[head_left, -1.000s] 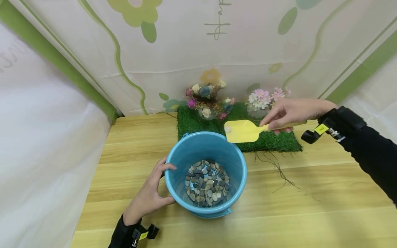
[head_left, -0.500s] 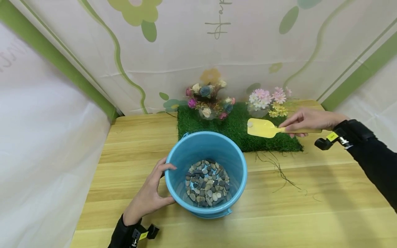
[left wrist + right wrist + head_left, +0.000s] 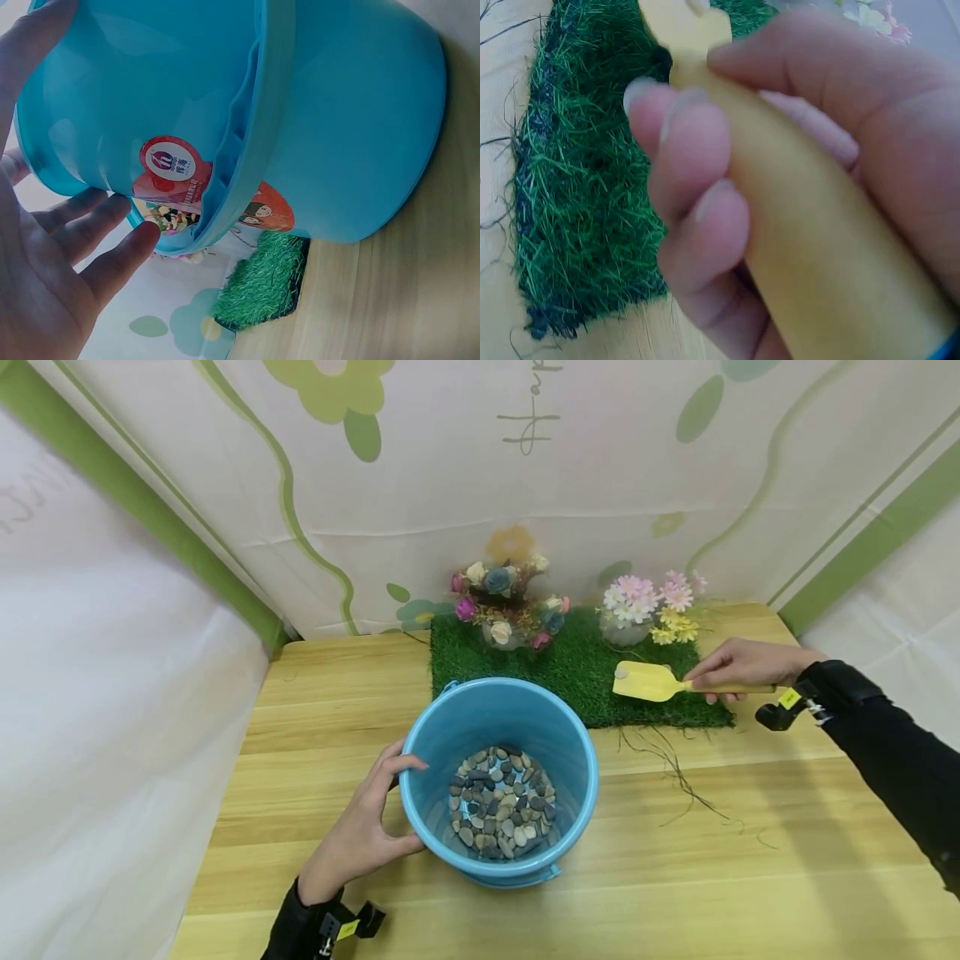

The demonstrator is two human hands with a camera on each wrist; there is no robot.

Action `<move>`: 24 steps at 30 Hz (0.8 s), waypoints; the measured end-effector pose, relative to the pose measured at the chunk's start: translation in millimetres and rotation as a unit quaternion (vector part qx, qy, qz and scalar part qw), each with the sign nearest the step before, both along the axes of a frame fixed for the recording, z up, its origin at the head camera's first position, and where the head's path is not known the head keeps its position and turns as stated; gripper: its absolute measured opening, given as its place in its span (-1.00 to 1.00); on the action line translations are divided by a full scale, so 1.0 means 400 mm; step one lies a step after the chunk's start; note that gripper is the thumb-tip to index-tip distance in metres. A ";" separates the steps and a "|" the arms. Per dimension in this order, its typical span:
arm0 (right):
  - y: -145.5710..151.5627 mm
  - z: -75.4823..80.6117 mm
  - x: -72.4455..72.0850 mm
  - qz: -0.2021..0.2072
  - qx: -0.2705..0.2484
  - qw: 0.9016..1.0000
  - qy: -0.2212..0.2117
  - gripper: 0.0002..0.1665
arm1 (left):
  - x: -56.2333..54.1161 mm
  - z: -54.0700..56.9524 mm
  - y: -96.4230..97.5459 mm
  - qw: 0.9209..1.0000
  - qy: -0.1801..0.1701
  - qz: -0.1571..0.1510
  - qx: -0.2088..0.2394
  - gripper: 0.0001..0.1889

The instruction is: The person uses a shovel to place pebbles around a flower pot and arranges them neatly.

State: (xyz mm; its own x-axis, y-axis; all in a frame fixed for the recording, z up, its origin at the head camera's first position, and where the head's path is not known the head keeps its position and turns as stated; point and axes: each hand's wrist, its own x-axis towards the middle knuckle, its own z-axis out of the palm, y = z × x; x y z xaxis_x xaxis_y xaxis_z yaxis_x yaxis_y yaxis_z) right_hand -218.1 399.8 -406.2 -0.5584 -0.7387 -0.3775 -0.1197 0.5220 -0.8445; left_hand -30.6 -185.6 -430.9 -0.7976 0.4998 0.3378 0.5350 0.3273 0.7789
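My left hand grips the left rim of a blue bucket, fingertips over the edge. Grey, tan and dark pebbles cover much of the bucket's floor. Over to the right, my right hand holds a small yellow shovel by its handle, the blade pointing left above the green grass mat. One pale pebble lies near the blade's tip. In the right wrist view, fingers and thumb wrap round the yellow handle.
Two bunches of artificial flowers stand along the back of the mat: mixed roses and pink, white and yellow blooms. Dark thin strands lie on the wooden table. A printed white curtain closes off the back.
My right hand has moved right with the shovel, from beside the bucket's rim to over the mat's right part, and dipped slightly. The left hand and bucket have stayed put.
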 end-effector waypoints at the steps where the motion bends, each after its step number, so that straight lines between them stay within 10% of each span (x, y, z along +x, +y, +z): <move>1: -0.002 0.001 0.000 -0.005 0.011 1.000 -0.001 -0.54 | 0.000 0.001 0.001 1.000 0.000 -0.001 0.001 -0.22; 9: -0.027 0.024 0.003 -0.075 0.107 0.991 -0.022 -0.57 | -0.002 0.003 0.003 1.000 0.000 -0.004 0.002 -0.18; 24: -0.086 0.070 -0.003 -0.084 0.171 0.981 -0.023 -0.63 | 0.005 0.005 0.001 1.000 -0.006 0.002 -0.005 -0.16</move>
State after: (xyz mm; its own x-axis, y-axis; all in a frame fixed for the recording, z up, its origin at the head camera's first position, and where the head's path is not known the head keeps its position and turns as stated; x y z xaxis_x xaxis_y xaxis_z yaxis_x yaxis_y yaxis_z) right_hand -219.4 365.4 -378.0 -0.6375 -0.4636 -0.6154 0.0259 0.7854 -0.6185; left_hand -28.7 -185.1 -428.7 -0.8031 0.5004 0.3235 0.5245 0.3361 0.7822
